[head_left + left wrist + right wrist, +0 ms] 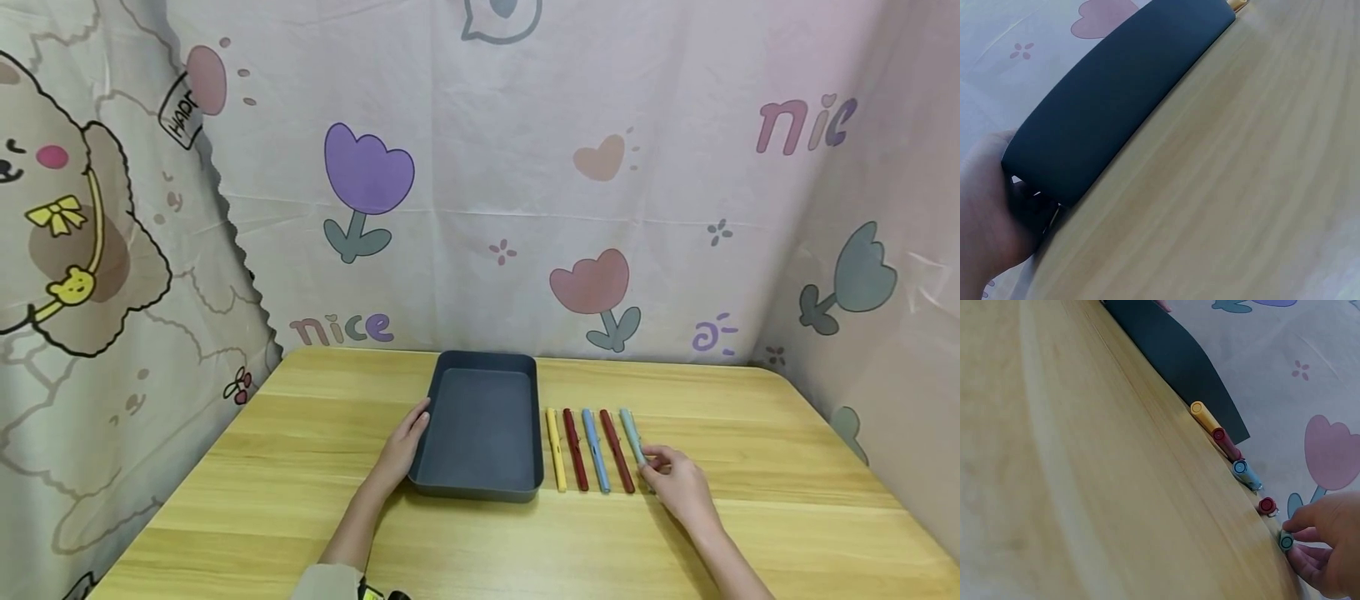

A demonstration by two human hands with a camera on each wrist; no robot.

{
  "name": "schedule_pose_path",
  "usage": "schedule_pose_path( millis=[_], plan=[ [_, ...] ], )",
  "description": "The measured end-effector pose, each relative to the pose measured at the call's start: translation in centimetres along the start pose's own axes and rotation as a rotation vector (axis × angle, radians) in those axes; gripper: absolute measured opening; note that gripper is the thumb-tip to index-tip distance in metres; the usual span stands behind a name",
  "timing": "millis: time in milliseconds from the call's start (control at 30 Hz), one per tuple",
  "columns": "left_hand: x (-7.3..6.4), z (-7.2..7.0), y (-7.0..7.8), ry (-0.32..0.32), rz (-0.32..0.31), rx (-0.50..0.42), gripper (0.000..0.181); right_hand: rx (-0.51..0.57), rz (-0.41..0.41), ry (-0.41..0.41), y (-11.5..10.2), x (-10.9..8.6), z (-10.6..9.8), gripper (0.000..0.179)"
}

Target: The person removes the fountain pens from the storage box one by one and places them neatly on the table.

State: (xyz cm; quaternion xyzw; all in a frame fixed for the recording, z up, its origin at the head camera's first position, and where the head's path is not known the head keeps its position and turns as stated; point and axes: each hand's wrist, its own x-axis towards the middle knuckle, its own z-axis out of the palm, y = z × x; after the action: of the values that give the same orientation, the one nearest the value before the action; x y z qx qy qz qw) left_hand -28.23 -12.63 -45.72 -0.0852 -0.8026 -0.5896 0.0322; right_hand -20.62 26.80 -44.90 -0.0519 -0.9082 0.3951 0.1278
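A dark grey rectangular tray (476, 493) lies on the table. My left hand (405, 446) holds its left side, thumb near the rim; in the left wrist view the hand (988, 219) is at the tray's end, its fingers partly in shadow. To the tray's right is a row of capped pens: yellow (557, 450), dark red (575, 450), blue (596, 450), another dark red (617, 452) and light green (632, 435). My right hand (681, 487) pinches the near end of the light green pen (1286, 540) between thumb and fingers.
The wooden table (787, 450) backs onto a hanging cloth (487, 275) printed with flowers and words. More printed cloth (135, 350) hangs along the left side, and the cloth continues on the right.
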Motion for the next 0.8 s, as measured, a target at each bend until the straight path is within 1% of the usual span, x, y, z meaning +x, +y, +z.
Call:
schedule_pose_path(
  millis=[233,500,800],
  plan=[
    [0.06,0.01,0.01,-0.006,0.004,-0.006,0.052,-0.011,-0.011,0.002,0.12,0.16,0.02,0.026],
    [0.04,0.02,-0.12,0.003,0.006,-0.004,0.051,-0.018,-0.024,0.003,0.1,0.13,0.04,0.025],
    [-0.01,-0.03,-0.03,-0.003,-0.003,-0.014,0.052,-0.016,-0.007,-0.012,0.09,0.02,-0.04,0.026]
  ],
)
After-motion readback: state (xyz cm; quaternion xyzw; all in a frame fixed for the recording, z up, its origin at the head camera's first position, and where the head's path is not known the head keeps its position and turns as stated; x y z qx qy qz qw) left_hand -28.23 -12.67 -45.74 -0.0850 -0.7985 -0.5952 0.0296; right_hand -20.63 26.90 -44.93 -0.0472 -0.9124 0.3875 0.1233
